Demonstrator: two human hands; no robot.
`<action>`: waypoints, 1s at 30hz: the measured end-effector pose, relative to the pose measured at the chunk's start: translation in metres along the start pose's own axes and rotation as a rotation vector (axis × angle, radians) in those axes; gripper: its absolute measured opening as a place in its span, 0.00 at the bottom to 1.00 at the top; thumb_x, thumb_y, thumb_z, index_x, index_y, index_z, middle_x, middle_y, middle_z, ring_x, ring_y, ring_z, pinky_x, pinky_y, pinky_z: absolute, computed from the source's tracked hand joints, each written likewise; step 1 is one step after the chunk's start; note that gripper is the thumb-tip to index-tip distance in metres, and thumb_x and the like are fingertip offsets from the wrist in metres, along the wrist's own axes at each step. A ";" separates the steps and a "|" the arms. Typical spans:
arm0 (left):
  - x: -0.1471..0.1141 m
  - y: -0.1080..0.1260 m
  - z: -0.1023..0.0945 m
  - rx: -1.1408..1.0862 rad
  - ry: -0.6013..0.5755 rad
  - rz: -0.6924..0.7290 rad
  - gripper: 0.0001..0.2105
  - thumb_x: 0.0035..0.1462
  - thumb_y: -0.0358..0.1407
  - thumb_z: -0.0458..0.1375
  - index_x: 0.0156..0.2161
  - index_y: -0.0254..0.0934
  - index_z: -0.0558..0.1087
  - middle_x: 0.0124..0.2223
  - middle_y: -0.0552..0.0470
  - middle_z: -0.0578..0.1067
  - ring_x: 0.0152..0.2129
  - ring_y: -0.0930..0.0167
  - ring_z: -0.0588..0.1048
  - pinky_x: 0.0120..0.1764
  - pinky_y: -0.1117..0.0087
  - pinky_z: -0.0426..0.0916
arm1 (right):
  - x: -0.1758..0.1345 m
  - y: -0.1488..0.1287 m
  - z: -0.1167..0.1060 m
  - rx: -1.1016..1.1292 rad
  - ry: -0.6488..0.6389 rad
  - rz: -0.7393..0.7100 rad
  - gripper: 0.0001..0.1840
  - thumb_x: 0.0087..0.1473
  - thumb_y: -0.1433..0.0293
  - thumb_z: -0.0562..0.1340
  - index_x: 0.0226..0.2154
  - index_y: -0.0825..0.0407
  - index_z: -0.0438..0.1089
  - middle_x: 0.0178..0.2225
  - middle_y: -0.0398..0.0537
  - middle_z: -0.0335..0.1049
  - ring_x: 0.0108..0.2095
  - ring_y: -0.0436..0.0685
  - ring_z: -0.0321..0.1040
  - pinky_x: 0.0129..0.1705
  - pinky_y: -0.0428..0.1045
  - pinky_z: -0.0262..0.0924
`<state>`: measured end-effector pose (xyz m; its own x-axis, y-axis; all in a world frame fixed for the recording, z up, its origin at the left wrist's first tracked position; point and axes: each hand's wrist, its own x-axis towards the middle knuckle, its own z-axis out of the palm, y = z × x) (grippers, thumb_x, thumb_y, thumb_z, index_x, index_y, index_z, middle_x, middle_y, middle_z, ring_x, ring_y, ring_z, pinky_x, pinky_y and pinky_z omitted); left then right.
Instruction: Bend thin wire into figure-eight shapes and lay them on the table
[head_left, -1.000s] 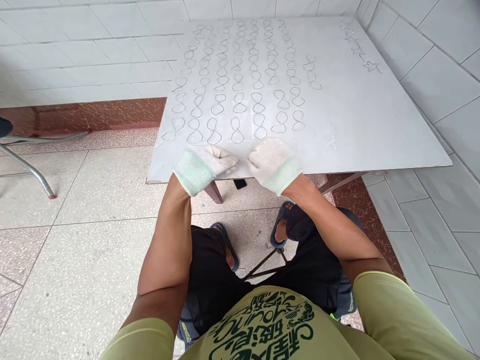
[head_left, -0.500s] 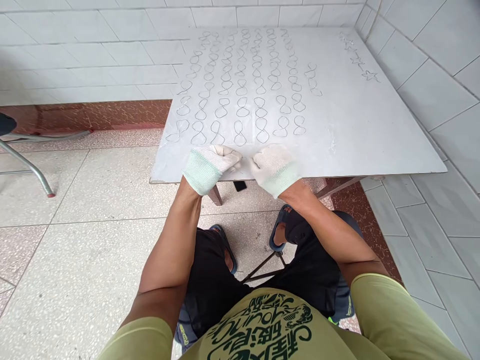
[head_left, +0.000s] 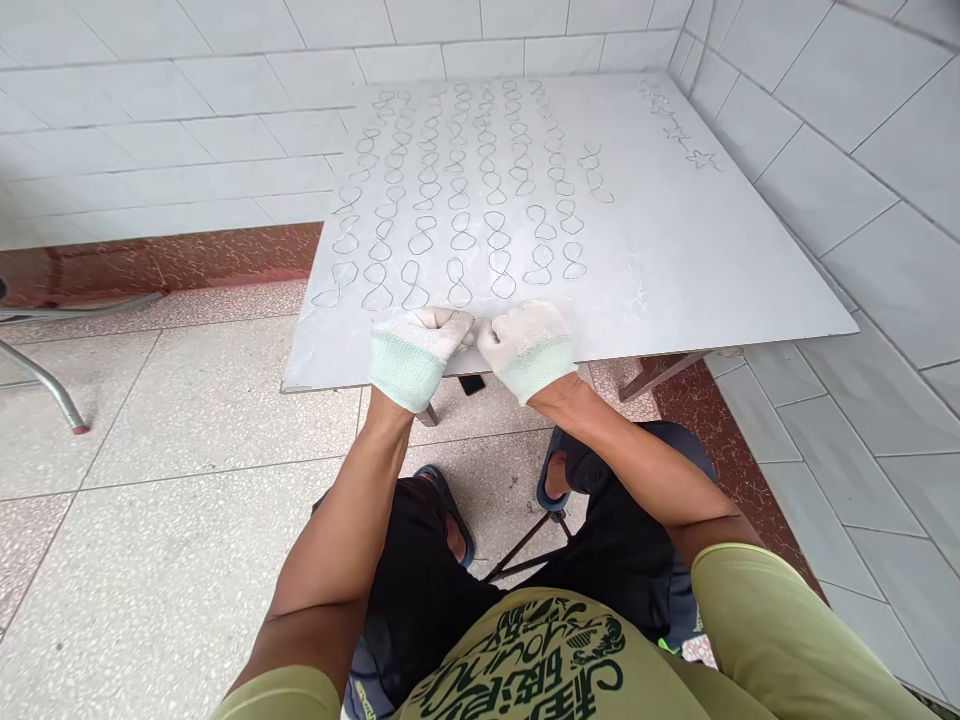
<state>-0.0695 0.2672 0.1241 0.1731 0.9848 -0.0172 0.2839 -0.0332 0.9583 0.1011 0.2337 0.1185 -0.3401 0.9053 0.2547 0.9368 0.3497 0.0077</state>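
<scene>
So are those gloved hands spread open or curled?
Curled: the left hand and right hand, close together near the front edge of the board, both show bent fingers.

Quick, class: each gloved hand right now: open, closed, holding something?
Left white-gloved, green-cuffed hand: closed, curled inward; whether it holds anything cannot be told.
Right white-gloved, green-cuffed hand: closed, curled inward; anything held cannot be made out.

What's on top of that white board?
Rows of thin, dark, wire-like figure-eights and some star shapes lie on the flat white board. Whatever the white-gloved left hand and right hand cover is hidden.
</scene>
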 end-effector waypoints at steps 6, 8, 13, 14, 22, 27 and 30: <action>-0.007 0.003 0.016 0.035 0.110 -0.002 0.20 0.63 0.50 0.64 0.23 0.43 0.70 0.22 0.54 0.69 0.26 0.66 0.72 0.26 0.67 0.64 | 0.007 0.000 0.012 0.060 0.107 0.078 0.30 0.79 0.71 0.49 0.34 0.50 0.83 0.32 0.55 0.82 0.37 0.65 0.76 0.47 0.62 0.65; -0.009 0.003 0.023 0.037 0.168 0.001 0.19 0.64 0.50 0.63 0.25 0.43 0.73 0.24 0.54 0.71 0.28 0.65 0.74 0.26 0.67 0.65 | 0.010 -0.001 0.015 0.066 0.131 0.126 0.29 0.77 0.71 0.51 0.31 0.48 0.82 0.30 0.55 0.81 0.35 0.65 0.75 0.45 0.62 0.65; -0.010 0.002 0.034 0.000 0.278 0.033 0.16 0.62 0.49 0.64 0.28 0.42 0.77 0.30 0.53 0.79 0.32 0.66 0.76 0.32 0.68 0.69 | 0.018 -0.003 0.017 0.094 0.146 0.178 0.27 0.75 0.71 0.52 0.31 0.48 0.82 0.29 0.54 0.80 0.35 0.64 0.74 0.43 0.61 0.62; -0.009 0.001 0.034 -0.009 0.278 0.035 0.16 0.62 0.49 0.64 0.28 0.41 0.78 0.30 0.53 0.80 0.33 0.65 0.77 0.33 0.68 0.70 | 0.019 -0.003 0.017 0.113 0.140 0.194 0.27 0.75 0.71 0.52 0.31 0.49 0.83 0.30 0.54 0.81 0.35 0.64 0.75 0.42 0.60 0.61; -0.007 -0.009 0.031 -0.132 0.261 -0.016 0.15 0.57 0.50 0.69 0.29 0.42 0.76 0.32 0.51 0.82 0.37 0.62 0.79 0.35 0.67 0.75 | 0.023 -0.002 0.024 0.225 0.152 0.212 0.27 0.73 0.72 0.53 0.31 0.51 0.84 0.31 0.53 0.81 0.35 0.62 0.74 0.44 0.57 0.61; -0.011 0.000 0.029 -0.120 0.177 -0.041 0.16 0.58 0.51 0.68 0.28 0.42 0.75 0.31 0.48 0.81 0.34 0.61 0.80 0.29 0.64 0.73 | 0.018 -0.001 0.031 0.238 0.182 0.172 0.28 0.76 0.70 0.51 0.33 0.51 0.83 0.36 0.54 0.83 0.39 0.63 0.76 0.47 0.57 0.62; -0.008 0.003 0.026 -0.184 0.137 -0.059 0.16 0.57 0.50 0.69 0.27 0.42 0.76 0.29 0.50 0.80 0.31 0.63 0.79 0.31 0.64 0.74 | 0.019 0.000 0.030 0.282 0.144 0.188 0.28 0.77 0.67 0.51 0.34 0.51 0.84 0.37 0.55 0.84 0.40 0.64 0.77 0.47 0.57 0.65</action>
<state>-0.0456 0.2546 0.1192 0.0282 0.9984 -0.0482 0.1107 0.0448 0.9928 0.0924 0.2586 0.0941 -0.1306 0.9236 0.3603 0.9154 0.2519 -0.3139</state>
